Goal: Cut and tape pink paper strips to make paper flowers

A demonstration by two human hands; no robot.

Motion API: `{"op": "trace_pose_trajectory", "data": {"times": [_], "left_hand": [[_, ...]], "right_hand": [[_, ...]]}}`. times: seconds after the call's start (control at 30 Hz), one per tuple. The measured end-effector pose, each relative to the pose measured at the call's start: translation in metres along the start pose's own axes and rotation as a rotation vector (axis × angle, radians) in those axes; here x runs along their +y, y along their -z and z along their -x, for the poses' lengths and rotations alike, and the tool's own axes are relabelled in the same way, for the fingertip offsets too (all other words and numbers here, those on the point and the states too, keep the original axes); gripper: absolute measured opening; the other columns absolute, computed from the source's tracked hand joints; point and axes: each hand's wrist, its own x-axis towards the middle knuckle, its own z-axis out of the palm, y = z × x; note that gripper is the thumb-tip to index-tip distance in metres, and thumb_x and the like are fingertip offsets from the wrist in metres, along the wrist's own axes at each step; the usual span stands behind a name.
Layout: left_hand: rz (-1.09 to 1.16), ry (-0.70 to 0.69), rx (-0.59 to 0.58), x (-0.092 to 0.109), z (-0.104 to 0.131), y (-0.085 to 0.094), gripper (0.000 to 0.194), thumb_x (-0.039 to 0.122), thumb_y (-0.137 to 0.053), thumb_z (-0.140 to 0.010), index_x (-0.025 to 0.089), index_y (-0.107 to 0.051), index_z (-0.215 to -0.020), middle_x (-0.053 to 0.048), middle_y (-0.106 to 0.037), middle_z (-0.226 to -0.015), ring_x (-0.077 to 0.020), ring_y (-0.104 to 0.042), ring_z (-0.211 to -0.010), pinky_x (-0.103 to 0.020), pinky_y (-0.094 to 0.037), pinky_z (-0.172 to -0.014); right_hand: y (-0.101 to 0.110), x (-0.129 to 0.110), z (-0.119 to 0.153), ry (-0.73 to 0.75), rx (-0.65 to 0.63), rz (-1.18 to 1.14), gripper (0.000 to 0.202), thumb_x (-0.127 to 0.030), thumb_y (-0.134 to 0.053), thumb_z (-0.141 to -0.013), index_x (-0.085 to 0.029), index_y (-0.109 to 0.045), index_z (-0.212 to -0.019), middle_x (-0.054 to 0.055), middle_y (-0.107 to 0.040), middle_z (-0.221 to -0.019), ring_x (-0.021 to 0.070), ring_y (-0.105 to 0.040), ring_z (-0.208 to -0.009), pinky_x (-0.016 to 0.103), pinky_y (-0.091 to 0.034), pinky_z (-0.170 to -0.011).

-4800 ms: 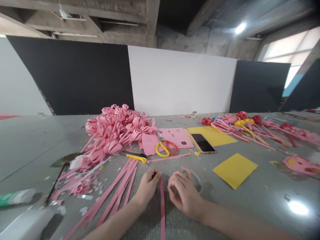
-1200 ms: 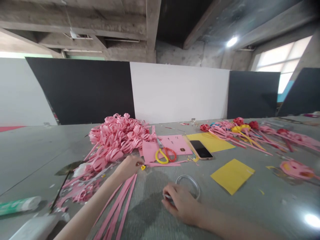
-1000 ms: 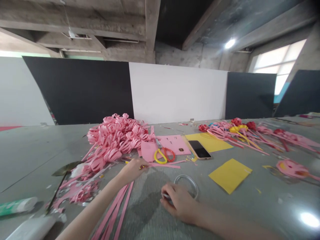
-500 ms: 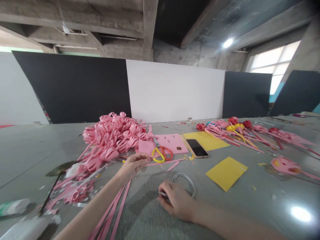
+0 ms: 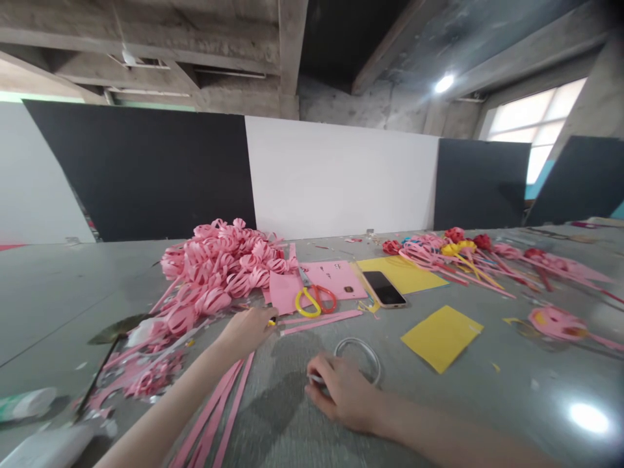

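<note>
Your left hand (image 5: 247,330) mostly covers a yellow cutter (image 5: 272,322), well in from the desk's (image 5: 292,442) far edge; I can't tell whether it's grasped. Your right hand (image 5: 344,393) pinches something pale (image 5: 314,378) at the grey ring (image 5: 377,364). The cutter should handle light, stiff; hold its body. The desk is grey, the ceiling (image 5: 234,36) concrete.

a phone (image 5: 385,288) lies partly over a yellow sheet (image 5: 413,277).
</note>
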Motion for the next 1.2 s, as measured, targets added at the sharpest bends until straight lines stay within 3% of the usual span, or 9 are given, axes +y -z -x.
{"op": "trace_pose_trajectory", "data": {"times": [0.17, 0.3, 0.5, 0.63, 0.73, 0.87, 1.03, 1.2], "left_hand": [[-0.002, -0.073, -0.135, -0.028, 0.002, 0.018, 0.010, 0.013, -0.052, -0.060, 0.015, -0.057, -0.052, 0.004, -0.053, -0.049, -0.0102, -0.045, -0.051, -0.018, -0.024, -0.049], [0.044, -0.143, -0.273, -0.035, 0.003, 0.011, 0.006, 0.015, -0.061, -0.052, 0.016, -0.056, -0.047, 0.006, -0.050, -0.046, -0.0085, -0.041, -0.046, -0.018, -0.021, -0.045], [0.047, -0.226, -0.346, -0.019, 0.006, -0.004, 0.012, 0.027, -0.065, -0.052, 0.018, -0.057, -0.051, 0.005, -0.047, -0.049, -0.0103, -0.041, -0.048, -0.019, -0.021, -0.045], [-0.041, -0.306, -0.368, -0.001, 0.009, 0.000, 0.017, 0.033, -0.060, -0.060, 0.017, -0.055, -0.055, 0.003, -0.050, -0.055, -0.0122, -0.045, -0.053, -0.019, -0.023, -0.046], [-0.117, -0.272, -0.312, 0.002, 0.009, 0.012, 0.008, 0.022, -0.050, -0.065, 0.017, -0.055, -0.061, 0.002, -0.052, -0.058, -0.0120, -0.045, -0.053, -0.020, -0.025, -0.047], [-0.256, -0.205, -0.319, -0.008, 0.011, 0.021, 0.017, 0.008, -0.041, -0.059, 0.017, -0.056, -0.059, 0.000, -0.054, -0.058, -0.0135, -0.047, -0.054, -0.021, -0.027, -0.049], [-0.270, -0.209, -0.419, -0.010, 0.016, 0.011, 0.015, 0.009, -0.048, -0.052, 0.016, -0.059, -0.058, -0.001, -0.058, -0.057, -0.0142, -0.049, -0.054, -0.021, -0.031, -0.050], [-0.259, -0.254, -0.411, 0.012, 0.019, -0.003, 0.012, 0.016, -0.049, -0.057, 0.016, -0.060, -0.059, -0.004, -0.062, -0.062, -0.0164, -0.053, -0.057, -0.023, -0.035, -0.052]], "right_hand": [[0.000, 0.000, 0.001, 0.012, 0.004, 0.001, 0.009, -0.019, -0.043, -0.079, -0.018, -0.042, -0.088, 0.003, -0.051, -0.080, 0.0135, -0.047, -0.072, 0.023, -0.036, -0.064], [0.003, -0.001, 0.001, 0.016, -0.003, 0.007, 0.008, -0.018, -0.043, -0.079, -0.018, -0.042, -0.087, 0.003, -0.050, -0.079, 0.0135, -0.047, -0.072, 0.023, -0.036, -0.064], [0.004, -0.002, 0.002, 0.015, 0.006, 0.024, 0.008, -0.018, -0.042, -0.079, -0.018, -0.042, -0.087, 0.003, -0.051, -0.080, 0.0139, -0.047, -0.072, 0.023, -0.036, -0.064], [0.002, -0.001, 0.003, -0.009, 0.036, 0.051, 0.008, -0.019, -0.041, -0.080, -0.018, -0.042, -0.087, 0.003, -0.051, -0.079, 0.0144, -0.048, -0.072, 0.024, -0.036, -0.064], [0.001, 0.000, 0.002, -0.021, 0.043, 0.045, 0.007, -0.019, -0.041, -0.080, -0.018, -0.042, -0.086, 0.003, -0.052, -0.078, 0.0138, -0.048, -0.071, 0.024, -0.036, -0.063], [0.002, 0.000, 0.002, -0.008, 0.045, 0.044, 0.007, -0.019, -0.042, -0.080, -0.018, -0.042, -0.086, 0.002, -0.052, -0.078, 0.0136, -0.049, -0.070, 0.023, -0.036, -0.063], [0.002, 0.000, 0.003, 0.007, 0.048, 0.068, 0.007, -0.019, -0.041, -0.080, -0.018, -0.043, -0.086, 0.003, -0.053, -0.078, 0.0141, -0.049, -0.071, 0.023, -0.036, -0.063], [0.000, 0.001, 0.003, 0.004, 0.080, 0.084, 0.006, -0.019, -0.042, -0.079, -0.018, -0.043, -0.085, 0.003, -0.053, -0.076, 0.0142, -0.049, -0.069, 0.023, -0.035, -0.060]]}}
